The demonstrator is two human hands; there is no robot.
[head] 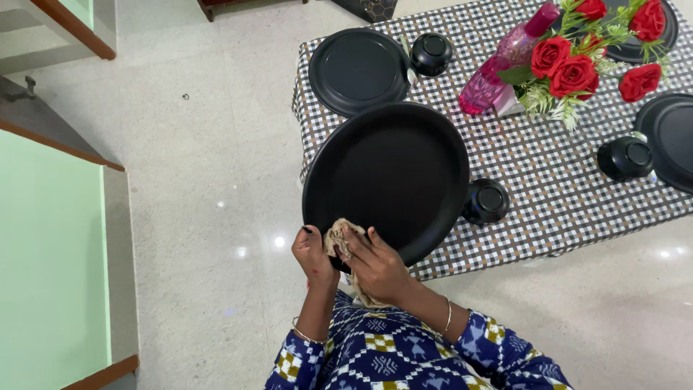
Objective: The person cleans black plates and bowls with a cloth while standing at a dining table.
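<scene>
Nearest the camera were the blue patterned sleeves of the person, with thin bangles at both wrists. The left hand (312, 253) gripped the near rim of a large black plate (386, 177), thumb curled over its edge. The right hand (377, 269) was closed around a small beige cloth (337, 238), pressing it against the plate's inner surface close to that same rim. The plate was held up and tilted toward the camera, above the near edge of the tabletop (534, 188), which was covered with a black-and-white checked cloth.

Just beyond the held plate, at its right edge, a small black bowl (485, 201) sat on the tabletop. Farther right stood another black bowl (625, 158), beside a black plate (671, 141) cut off by the frame's edge. Farther back on the left lay a second black plate (359, 71) with a third black bowl (431, 53) just beside it. At the far side, red roses with green leaves (574, 61) leaned next to a pink bottle (505, 61) lying at a slant. A pale polished floor (202, 180) surrounded the tabletop.
</scene>
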